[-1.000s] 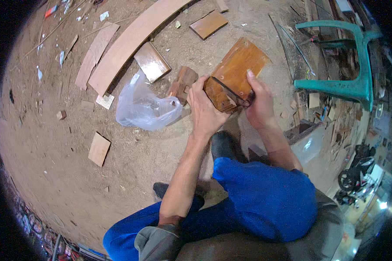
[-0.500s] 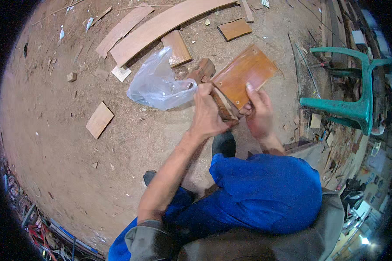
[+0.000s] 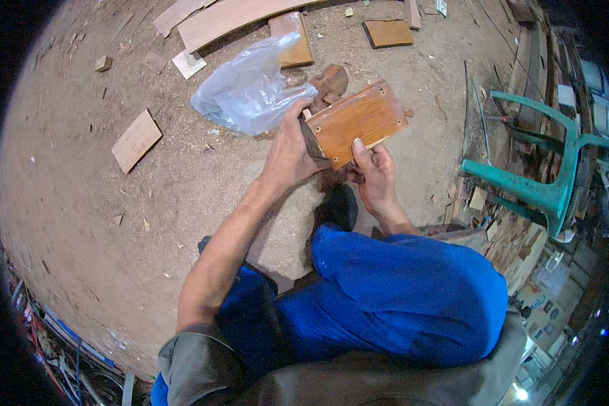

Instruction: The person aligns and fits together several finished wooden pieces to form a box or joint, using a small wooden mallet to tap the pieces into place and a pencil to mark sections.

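Observation:
A glossy orange-brown wooden panel point(image 3: 360, 122) with small holes at its corners is held up before me. Its near edge is pinched by my right hand point(image 3: 377, 177), thumb on top and fingers curled below. My left hand point(image 3: 289, 150) is closed round a darker wooden piece point(image 3: 312, 143) at the panel's left end; my fingers partly hide it. Panel and dark piece touch there, but I cannot tell if they are joined. Just beyond, a brown wooden block point(image 3: 330, 82) and a crumpled clear plastic bag point(image 3: 247, 88) lie on the ground.
Varnished boards point(image 3: 389, 34) and a long pale plank point(image 3: 233, 21) lie farther off. A small flat board point(image 3: 137, 141) rests on the dirt floor at left. To the right a green plastic chair point(image 3: 521, 183) lies tipped over. Cables and scrap point(image 3: 68, 345) edge the lower left.
The panel has turned flatter, and its left end now meets the dark piece more squarely. Both hands have shifted left in view, as the whole view has moved.

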`<control>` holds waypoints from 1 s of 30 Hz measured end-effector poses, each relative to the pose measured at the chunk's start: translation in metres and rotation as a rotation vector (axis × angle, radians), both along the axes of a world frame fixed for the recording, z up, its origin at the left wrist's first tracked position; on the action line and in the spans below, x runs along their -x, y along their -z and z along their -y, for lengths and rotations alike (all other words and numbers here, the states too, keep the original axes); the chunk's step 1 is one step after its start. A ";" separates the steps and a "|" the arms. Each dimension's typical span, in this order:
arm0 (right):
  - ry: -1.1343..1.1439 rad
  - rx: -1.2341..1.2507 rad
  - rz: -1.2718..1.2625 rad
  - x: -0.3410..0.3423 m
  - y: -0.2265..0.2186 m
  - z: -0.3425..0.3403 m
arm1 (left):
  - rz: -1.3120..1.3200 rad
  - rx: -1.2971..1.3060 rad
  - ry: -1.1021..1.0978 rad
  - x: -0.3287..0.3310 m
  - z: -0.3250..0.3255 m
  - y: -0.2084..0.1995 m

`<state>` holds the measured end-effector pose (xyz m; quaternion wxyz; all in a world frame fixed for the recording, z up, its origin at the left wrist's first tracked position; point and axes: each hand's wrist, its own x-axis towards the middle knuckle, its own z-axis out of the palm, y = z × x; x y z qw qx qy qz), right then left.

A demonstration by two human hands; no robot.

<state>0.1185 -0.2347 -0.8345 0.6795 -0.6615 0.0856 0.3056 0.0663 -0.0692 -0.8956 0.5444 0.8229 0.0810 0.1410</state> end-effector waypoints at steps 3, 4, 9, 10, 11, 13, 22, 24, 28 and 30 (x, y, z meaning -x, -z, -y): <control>0.058 -0.050 -0.042 0.001 0.004 -0.006 | -0.031 0.045 0.038 -0.003 -0.004 0.001; 0.063 -0.066 -0.063 0.002 0.006 -0.007 | -0.039 0.063 0.053 -0.002 -0.006 0.002; 0.005 -0.130 -0.086 -0.008 0.026 0.013 | 0.081 0.048 0.093 -0.001 -0.010 -0.006; -0.012 -0.145 -0.090 -0.008 0.030 0.017 | 0.082 0.056 0.089 -0.001 -0.010 -0.005; -0.029 -0.160 -0.092 -0.009 0.035 0.021 | 0.083 0.064 0.086 -0.001 -0.011 -0.003; 0.004 -0.147 -0.080 -0.007 0.028 0.010 | 0.099 0.045 0.072 -0.001 -0.011 0.002; 0.172 -0.080 -0.058 0.001 0.012 -0.012 | 0.211 0.111 0.024 -0.004 -0.006 0.008; 0.152 -0.086 -0.071 0.000 0.016 -0.008 | 0.219 0.129 0.020 -0.005 -0.004 0.009; 0.125 -0.136 -0.062 -0.004 0.022 -0.002 | 0.235 0.118 0.012 -0.007 -0.004 0.013; 0.133 -0.129 -0.096 -0.008 0.020 -0.001 | 0.258 0.072 0.011 -0.008 -0.005 0.015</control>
